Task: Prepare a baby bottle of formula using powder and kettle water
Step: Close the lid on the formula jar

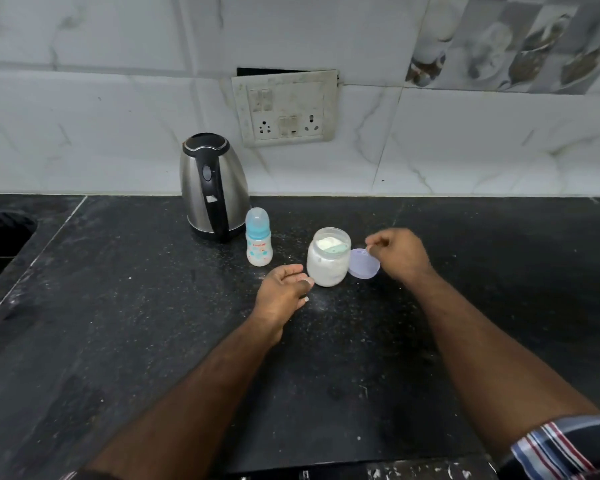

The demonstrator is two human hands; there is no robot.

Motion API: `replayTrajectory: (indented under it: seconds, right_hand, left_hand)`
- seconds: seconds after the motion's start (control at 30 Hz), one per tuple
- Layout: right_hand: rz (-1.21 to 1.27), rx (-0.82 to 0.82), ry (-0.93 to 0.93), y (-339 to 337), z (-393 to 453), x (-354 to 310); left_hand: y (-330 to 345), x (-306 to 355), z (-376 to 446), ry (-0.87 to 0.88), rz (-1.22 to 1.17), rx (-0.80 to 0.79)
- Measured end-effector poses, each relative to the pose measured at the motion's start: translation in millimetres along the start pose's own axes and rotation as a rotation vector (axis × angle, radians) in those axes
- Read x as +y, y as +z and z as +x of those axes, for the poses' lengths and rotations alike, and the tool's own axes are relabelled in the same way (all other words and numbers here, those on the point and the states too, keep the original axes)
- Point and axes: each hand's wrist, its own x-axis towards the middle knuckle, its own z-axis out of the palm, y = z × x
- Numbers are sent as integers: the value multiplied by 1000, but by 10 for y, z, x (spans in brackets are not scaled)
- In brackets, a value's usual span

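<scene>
powder jar opened; scoop not yet taken

the powder jar [327, 259] stands uncapped near the middle of the dark countertop [118, 306], with white powder filling most of it and a pale green scoop [338, 249] lying on top of the powder. its translucent lid [363, 268] rests on the counter, touching or just beside the jar's right side.

the right hand [400, 254] hovers over the lid with fingers curled; whether the fingertips pinch the lid rim or have let go cannot be told from this view. the left hand [284, 289] sits at the near left of the jar, fingers relaxed and spread, thumb tip at or very close to the jar wall, not wrapped round it.

the baby bottle [258, 237] stands upright just left of the jar, its cap and teat in place. the kettle [212, 187] stands at the far left of the bottle, lid shut, below the wall socket plate [286, 105].

judged step: opening the containers. the jar is done; the bottle is not.

the next move likely calls for:
- uncapping the bottle before any powder or water goes in.
- steadying the jar with the left hand while the right lifts the scoop.
- level scoops carried a short way left to the narrow bottle mouth, where spilling is the main risk.
</scene>
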Motion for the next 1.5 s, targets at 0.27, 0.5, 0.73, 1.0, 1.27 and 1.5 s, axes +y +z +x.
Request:
replayTrajectory:
  seconds: [0.27, 0.5, 0.73, 1.0, 1.27, 1.5]
  right_hand:
    - [-422, -168, -104, 295, 53, 351]
    - [-590, -209, -132, 395, 127, 421]
    - [-347, -118, -96, 248, 130, 435]
    - [304, -188, -63, -425, -78, -93]
    - [813, -486, 119, -375, -214, -376]
    - [-91, -346, -381, -172, -267, -425]
  left_hand:
    - [314, -76, 182, 111, 344, 101]
    - [418, -182, 242, 107, 352, 145]
    - [414, -149, 192, 136, 300, 204]
    - [382, 173, 82, 238, 66, 71]
    - [287, 311, -14, 117, -117, -131]
    - [205, 280, 71, 125, -45, -7]
